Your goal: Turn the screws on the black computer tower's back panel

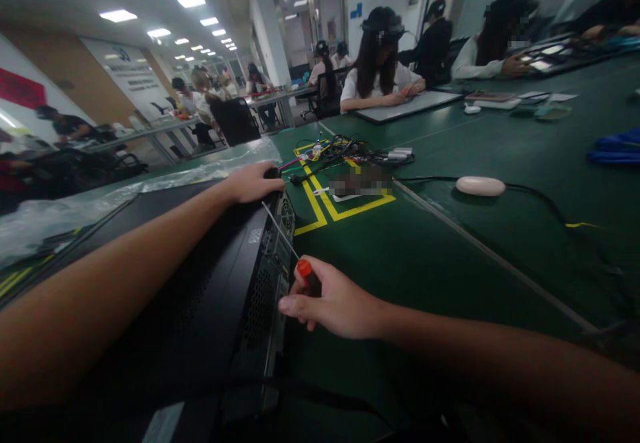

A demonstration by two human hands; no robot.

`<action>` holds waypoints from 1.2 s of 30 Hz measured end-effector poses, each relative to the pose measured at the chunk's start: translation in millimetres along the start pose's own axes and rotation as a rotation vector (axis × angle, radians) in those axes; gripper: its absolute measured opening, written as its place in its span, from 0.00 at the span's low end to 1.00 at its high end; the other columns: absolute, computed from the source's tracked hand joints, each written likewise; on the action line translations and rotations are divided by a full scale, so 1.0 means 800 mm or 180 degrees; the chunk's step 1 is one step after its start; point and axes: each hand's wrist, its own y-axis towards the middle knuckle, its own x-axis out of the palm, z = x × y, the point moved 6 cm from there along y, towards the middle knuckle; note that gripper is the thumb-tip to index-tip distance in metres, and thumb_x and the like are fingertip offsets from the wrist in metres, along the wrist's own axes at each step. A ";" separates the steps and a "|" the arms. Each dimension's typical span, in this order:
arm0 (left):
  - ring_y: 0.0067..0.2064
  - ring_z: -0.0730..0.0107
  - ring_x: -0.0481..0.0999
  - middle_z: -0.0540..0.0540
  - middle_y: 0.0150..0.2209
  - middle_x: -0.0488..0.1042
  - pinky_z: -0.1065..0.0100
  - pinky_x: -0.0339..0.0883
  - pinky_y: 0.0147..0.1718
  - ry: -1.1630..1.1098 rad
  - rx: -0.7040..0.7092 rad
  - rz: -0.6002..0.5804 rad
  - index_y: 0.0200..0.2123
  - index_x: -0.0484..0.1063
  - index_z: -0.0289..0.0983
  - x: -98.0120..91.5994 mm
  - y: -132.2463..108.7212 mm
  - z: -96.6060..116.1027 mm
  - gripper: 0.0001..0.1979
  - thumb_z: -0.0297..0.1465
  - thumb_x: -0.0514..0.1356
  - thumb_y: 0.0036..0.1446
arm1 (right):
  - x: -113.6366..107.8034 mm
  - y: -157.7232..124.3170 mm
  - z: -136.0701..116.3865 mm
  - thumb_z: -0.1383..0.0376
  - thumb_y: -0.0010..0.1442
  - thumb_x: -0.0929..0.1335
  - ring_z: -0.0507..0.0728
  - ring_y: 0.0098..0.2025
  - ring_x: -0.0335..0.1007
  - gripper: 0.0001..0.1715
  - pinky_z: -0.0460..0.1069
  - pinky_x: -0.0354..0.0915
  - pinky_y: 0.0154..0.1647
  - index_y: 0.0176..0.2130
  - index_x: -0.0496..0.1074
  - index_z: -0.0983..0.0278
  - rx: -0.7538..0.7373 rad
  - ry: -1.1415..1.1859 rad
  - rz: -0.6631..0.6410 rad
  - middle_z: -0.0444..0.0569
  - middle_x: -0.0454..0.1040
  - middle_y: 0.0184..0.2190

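Note:
A black computer case (210,263) lies on its side on the green table at the left, its rear panel with perforated grilles facing right. My left hand (256,182) is at the far rear corner of the case, its fingers closed over the edge there. In my right hand (333,300) is a screwdriver (304,268) with a red handle, held beside the rear panel. Its thin metal shaft slants up and left, and the tip is near the top edge of the panel, just below my left hand. Whether the tip touches the case I cannot tell.
Beyond the case lies a tangle of cables (350,150) near yellow tape (325,213) marked on the table. A pale oval piece (481,186) sits on a black cord to the right. Clear plastic wrap (220,166) lies behind the case. Several people sit at tables farther off.

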 end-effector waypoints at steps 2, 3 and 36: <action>0.53 0.49 0.74 0.39 0.53 0.76 0.55 0.65 0.56 0.0025 -0.0012 -0.0013 0.53 0.73 0.37 0.000 0.000 0.000 0.35 0.53 0.55 0.49 | 0.012 0.003 -0.002 0.55 0.53 0.79 0.49 0.28 0.65 0.28 0.45 0.66 0.28 0.36 0.59 0.61 -0.0039 0.0096 -0.0136 0.39 0.66 0.30; 0.53 0.49 0.74 0.39 0.53 0.76 0.56 0.65 0.55 0.0042 -0.0023 -0.0010 0.53 0.73 0.37 0.000 0.000 0.000 0.35 0.53 0.55 0.49 | 0.019 0.005 -0.005 0.55 0.53 0.79 0.49 0.29 0.65 0.28 0.46 0.66 0.30 0.35 0.60 0.61 -0.0102 0.0179 -0.0196 0.39 0.66 0.30; 0.53 0.51 0.73 0.46 0.46 0.78 0.58 0.65 0.57 -0.0333 0.0433 -0.0340 0.49 0.77 0.38 -0.004 0.008 0.004 0.28 0.46 0.56 0.49 | 0.039 0.023 -0.015 0.54 0.52 0.79 0.52 0.33 0.60 0.26 0.47 0.62 0.35 0.34 0.62 0.61 -0.0604 0.0236 0.0166 0.41 0.64 0.32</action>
